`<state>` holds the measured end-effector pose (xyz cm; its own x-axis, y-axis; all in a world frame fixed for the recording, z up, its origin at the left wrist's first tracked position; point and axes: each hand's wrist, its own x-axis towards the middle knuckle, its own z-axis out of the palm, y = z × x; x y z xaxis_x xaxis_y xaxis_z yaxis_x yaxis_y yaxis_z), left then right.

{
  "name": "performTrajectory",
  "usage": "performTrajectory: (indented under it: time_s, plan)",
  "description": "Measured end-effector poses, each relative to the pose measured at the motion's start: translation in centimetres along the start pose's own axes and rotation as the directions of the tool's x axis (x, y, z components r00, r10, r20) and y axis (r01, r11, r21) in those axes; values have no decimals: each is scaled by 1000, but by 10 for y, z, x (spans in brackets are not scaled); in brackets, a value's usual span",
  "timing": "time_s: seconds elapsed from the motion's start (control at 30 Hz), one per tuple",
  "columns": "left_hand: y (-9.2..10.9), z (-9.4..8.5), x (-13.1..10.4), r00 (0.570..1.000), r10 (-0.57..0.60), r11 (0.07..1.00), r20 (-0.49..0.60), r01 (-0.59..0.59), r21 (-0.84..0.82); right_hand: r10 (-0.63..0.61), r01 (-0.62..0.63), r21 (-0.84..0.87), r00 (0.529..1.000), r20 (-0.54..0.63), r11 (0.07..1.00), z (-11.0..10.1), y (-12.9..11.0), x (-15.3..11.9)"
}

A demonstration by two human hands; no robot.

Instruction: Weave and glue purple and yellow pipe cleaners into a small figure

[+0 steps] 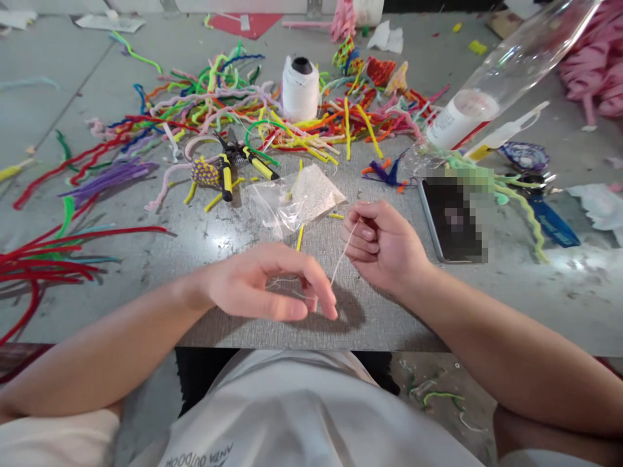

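Observation:
A thin white thread (342,254) runs straight between my two hands, over the grey table. My right hand (387,243) is closed, with the thread's upper end pinched at the thumb and forefinger. Lower and to the left, my left hand (265,282) has its thumb and forefinger apart. The thread passes behind its forefinger, and loose loops show under the palm; its other fingers are partly hidden. Just beyond the hands lies a clear plastic bag of small pale beads (316,194). Yellow-handled cutters (243,159) rest behind the left hand, beside a purple-and-yellow beaded piece (205,172).
A white thread spool (300,91) stands among many coloured fuzzy stems (209,107). Red stems (43,259) lie at the left. To the right are a phone (450,220), a clear plastic bottle (511,65), a glue bottle (501,136) and keys with a blue strap (552,220).

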<state>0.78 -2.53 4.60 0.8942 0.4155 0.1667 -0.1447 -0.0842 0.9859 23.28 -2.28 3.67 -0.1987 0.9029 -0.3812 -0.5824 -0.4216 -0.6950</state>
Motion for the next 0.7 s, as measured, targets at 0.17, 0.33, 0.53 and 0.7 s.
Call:
performTrajectory:
  time_s: [0.17, 0.33, 0.53, 0.7]
  plan:
    - [-6, 14, 1, 952, 75, 876, -298, 80, 476, 45, -39, -49, 992, 117, 998, -2, 4, -2]
    - [-23, 16, 5, 775, -128, 972, -619, 222, 77, 167, -153, -104, 975, 144, 983, -2, 9, -2]
    - [-36, 19, 9, 784, -305, 928, -541, 117, -354, 310, -295, -123, 943, 124, 948, 3, 8, -6]
    - [-38, 20, 11, 764, -332, 925, -553, 147, -351, 317, -307, -99, 942, 113, 947, 2, 10, -5]
